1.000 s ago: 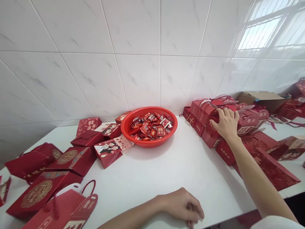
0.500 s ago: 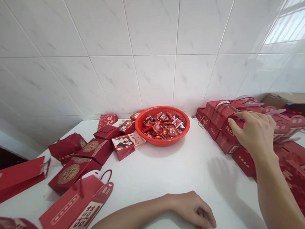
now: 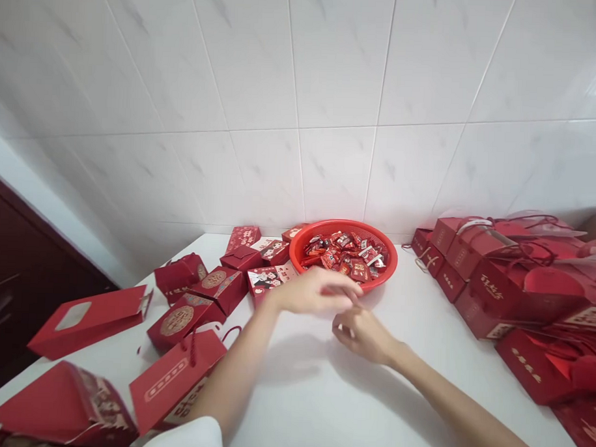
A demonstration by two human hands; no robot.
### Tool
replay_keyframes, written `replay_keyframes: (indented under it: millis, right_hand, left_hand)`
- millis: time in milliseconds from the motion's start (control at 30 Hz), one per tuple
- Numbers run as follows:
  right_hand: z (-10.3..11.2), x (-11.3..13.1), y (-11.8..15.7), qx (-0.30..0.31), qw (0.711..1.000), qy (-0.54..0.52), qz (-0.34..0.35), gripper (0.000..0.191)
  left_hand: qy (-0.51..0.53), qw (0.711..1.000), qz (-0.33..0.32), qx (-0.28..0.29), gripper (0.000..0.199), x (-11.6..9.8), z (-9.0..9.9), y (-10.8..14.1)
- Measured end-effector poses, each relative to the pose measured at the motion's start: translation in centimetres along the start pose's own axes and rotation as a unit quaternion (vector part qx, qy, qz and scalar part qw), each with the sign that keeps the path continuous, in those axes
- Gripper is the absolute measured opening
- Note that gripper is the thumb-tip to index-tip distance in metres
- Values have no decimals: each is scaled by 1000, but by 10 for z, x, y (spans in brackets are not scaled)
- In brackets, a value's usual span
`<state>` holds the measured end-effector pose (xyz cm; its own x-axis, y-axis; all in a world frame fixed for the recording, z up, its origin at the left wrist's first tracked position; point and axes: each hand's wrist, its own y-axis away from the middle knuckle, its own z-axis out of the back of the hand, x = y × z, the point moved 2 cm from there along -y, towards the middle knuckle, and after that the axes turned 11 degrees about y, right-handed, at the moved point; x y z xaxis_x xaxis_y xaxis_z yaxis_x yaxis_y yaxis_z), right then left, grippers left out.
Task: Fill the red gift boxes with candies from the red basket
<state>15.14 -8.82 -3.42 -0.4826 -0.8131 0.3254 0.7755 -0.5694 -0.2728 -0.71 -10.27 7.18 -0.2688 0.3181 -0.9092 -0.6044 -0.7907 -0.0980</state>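
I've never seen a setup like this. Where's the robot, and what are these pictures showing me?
There's no robot: these are a person's bare hands, seen from one camera worn on their head, looking forward and down. The left hand, slightly blurred, and the right hand meet or overlap in view before a red basket of small wrapped packets. Red boxes lie to the left on the white table; more are stacked at right. I see nothing held.

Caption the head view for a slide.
Left hand and right hand before a red basket of sweets, red boxes either side.
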Motion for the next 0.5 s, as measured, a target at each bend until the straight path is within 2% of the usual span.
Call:
replay_keyframes:
  millis: [33, 100, 167, 200, 267, 333, 433, 500]
  right_hand:
    - [-13, 5, 2, 18, 1000, -4, 9, 17]
    - [-35, 14, 8, 42, 999, -25, 16, 18]
    - [-48, 21, 14, 45, 998, -54, 4, 20]
    - [-52, 23, 16, 43, 997, -68, -5, 20]
    - [-57, 27, 19, 36, 995, -90, -23, 21]
    - [-59, 29, 19, 30, 994, -102, -35, 20]
    - [-60, 28, 19, 21, 993, -109, -44, 20]
    - [-61, 27, 19, 19, 992, -114, -43, 21]
  left_hand:
    - [-17, 996, 14, -88, 33, 2, 22, 8]
    - [-75, 962, 42, -259, 37, 10, 62, 29]
    - [-131, 906, 113, -385, 38, 24, 93, 55]
    - [-169, 875, 167, -421, 39, 31, 105, 68]
    - [-223, 817, 270, -458, 46, 43, 123, 90]
    - [-242, 776, 346, -468, 59, 53, 133, 103]
    - [-253, 742, 412, -465, 81, 67, 141, 105]
    - [-270, 736, 414, -462, 89, 75, 143, 97]
